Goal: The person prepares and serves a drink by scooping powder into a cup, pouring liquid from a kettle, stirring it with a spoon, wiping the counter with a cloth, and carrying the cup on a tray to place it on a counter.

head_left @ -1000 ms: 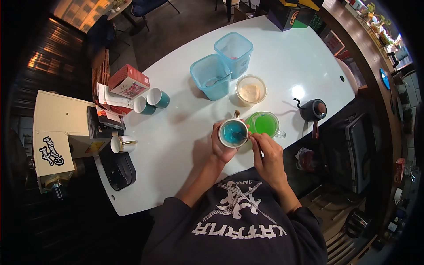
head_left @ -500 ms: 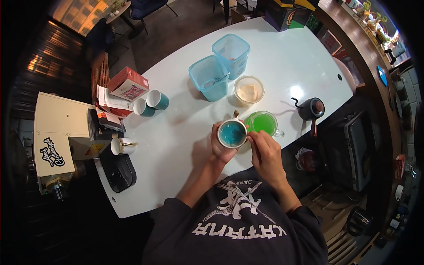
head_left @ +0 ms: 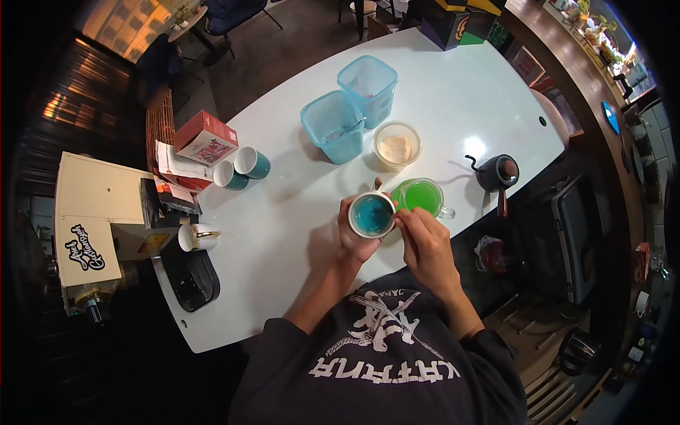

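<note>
My left hand point(head_left: 361, 245) is wrapped round a small cup point(head_left: 352, 228) with a pale rim, holding it above the table. Blue liquid point(head_left: 372, 214) lies inside it, and a brown-tipped handle point(head_left: 377, 183) points away from me. At the cup's right rim, my right hand point(head_left: 426, 244) is closed in a pinch on a thin spoon point(head_left: 389, 212), mostly hidden by the fingers, its lower end in the cup. Just beyond that hand stands a clear glass cup point(head_left: 446, 212) of bright green liquid point(head_left: 423, 197).
Two blue plastic tubs point(head_left: 331, 126) and a round container of pale powder point(head_left: 397, 146) stand farther back. A dark gooseneck kettle point(head_left: 496, 173) is on the right. To the left are two teal cups point(head_left: 252, 163), a red box point(head_left: 206, 137) and a white mug point(head_left: 197, 237).
Both hands stay almost in place at the cup. The spoon in my right hand has shifted slightly within the blue liquid, and the view has moved a little.
</note>
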### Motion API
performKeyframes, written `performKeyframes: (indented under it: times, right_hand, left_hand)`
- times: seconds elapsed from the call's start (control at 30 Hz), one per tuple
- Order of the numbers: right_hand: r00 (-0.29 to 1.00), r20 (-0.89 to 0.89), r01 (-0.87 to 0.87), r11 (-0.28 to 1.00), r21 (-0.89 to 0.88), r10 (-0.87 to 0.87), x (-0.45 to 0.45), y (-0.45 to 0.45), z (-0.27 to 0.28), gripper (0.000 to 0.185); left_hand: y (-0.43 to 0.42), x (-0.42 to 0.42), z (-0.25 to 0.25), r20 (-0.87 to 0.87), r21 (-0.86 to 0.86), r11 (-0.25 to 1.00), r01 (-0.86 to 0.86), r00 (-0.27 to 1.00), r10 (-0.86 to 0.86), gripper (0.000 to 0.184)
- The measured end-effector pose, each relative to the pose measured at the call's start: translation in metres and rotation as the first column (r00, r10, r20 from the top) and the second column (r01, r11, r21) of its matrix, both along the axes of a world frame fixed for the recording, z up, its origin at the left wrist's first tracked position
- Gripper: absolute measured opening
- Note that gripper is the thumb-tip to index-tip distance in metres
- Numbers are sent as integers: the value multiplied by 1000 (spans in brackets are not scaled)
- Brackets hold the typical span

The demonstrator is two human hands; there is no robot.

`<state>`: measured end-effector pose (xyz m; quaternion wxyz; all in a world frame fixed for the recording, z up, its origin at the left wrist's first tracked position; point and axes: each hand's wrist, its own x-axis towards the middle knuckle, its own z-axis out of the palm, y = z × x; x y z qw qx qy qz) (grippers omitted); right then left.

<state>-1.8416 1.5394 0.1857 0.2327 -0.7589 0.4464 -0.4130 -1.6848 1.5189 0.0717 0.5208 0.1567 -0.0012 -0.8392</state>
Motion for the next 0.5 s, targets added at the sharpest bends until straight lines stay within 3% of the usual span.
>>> performKeyframes:
  times: [0.13,0.17,0.3,0.4,0.5]
  right_hand:
    - [995,72,60,998,33,-62,7,-5,-2,13]
    - [990,133,38,999,26,-42,9,-6,-4,13]
    - [993,92,-72,997,27,69,9,-2,-4,16]
    - [995,40,-91,995,34,90,3,-1,2,16]
    - [1000,28,12,1000,14,-12,2,-2,2,14]
  left_hand:
    - [1,0,1,-112,-110,994,20,993,-32,64]
    - [1,-1,-4,-75,-126,992,-8,997,-1,64]
    - [1,0,-2,25,-154,988,-12,1000,16,63]
    - [-1,1,-8,25,-77,997,-15,1000,17,62]
    - [0,2,-2,-31,-40,999,-2,1000,0,62]
